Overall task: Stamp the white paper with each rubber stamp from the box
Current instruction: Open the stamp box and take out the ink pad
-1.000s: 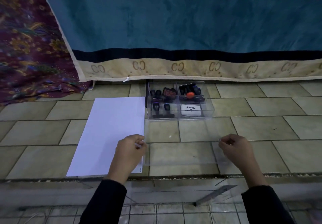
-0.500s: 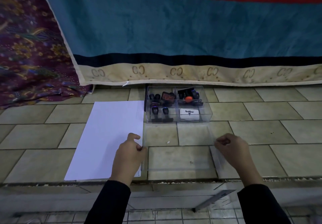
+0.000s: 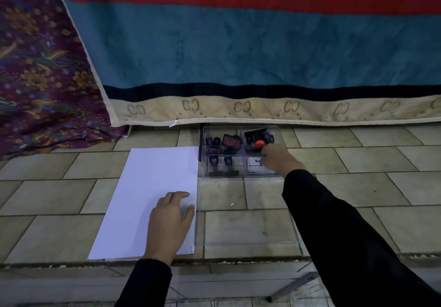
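Two bare hands showed in the head view, both in black sleeves. Left hand lay flat, fingers loosely spread, palm down on the white paper near its 4 o'clock corner, grasping nothing. Paper lay on the tiled floor, its right edge just beside the clear box and the clear lid.

Right hand reached into the box's right half, at 3 o'clock from the paper's far edge. Fingers curled at the orange-knobbed stamp; whether they had closed on it I could not tell. Hand covered part of the white ink pad in the near right compartment.

Box held several dark rubber stamps: two upright in the near left compartment, more in the far left and far right ones; count unclear. Lid lay flat on the floor at 6 o'clock from the box, touching or nearly so.

Teal blanket with red stripe hung at 12 o'clock; purple patterned cloth at 10 o'clock.
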{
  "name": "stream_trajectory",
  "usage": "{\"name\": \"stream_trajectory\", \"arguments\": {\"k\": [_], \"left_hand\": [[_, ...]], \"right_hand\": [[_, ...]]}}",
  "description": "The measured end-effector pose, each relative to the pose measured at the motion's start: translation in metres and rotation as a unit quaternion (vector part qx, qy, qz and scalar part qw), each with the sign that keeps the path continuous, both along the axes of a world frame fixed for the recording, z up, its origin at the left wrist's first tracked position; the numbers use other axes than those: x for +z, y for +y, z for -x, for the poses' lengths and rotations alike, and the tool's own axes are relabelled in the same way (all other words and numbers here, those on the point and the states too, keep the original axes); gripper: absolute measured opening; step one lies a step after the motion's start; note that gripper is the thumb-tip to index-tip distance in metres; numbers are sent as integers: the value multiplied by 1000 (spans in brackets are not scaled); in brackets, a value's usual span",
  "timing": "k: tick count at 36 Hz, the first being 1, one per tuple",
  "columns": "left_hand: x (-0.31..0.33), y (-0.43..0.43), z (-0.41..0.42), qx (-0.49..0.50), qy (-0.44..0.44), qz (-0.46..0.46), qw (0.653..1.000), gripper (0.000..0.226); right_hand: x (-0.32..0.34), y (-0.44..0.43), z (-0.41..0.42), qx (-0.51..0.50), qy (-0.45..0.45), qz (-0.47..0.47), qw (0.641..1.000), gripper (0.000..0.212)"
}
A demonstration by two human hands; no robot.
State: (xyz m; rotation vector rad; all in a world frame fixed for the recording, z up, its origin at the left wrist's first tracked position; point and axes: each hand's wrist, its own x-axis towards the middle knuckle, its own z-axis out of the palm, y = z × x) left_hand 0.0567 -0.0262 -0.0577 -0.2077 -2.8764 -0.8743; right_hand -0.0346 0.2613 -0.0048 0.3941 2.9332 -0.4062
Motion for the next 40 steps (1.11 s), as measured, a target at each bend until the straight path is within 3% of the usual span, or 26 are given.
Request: {"name": "stream_trajectory", "arguments": {"k": [8, 19, 21, 24, 27, 34, 40], "left_hand": [[-2, -2, 4, -3, -12, 8, 1000, 27], [-2, -8, 14, -7, -41, -42, 998, 30], [2, -7, 17, -10, -28, -64, 997, 29], [9, -3, 19, -32, 0, -109, 994, 30], [17, 1, 18, -80, 9, -147, 986, 39], [9, 5, 20, -182, 18, -45, 982, 85], [-3, 9, 26, -188, 16, 16, 982, 78]], "right_hand": [[0, 4, 9, 20, -39, -2, 999, 30], [15, 27, -1, 28, 108, 177, 978, 22], [21, 26, -6, 2, 154, 223, 962, 19], [33, 14, -19, -19, 197, 372, 907, 16], [37, -9, -41, 23, 176, 446, 877, 20], [-5, -61, -69, 101, 38, 408, 906, 12], [-29, -71, -71, 102, 30, 368, 924, 13]]}}
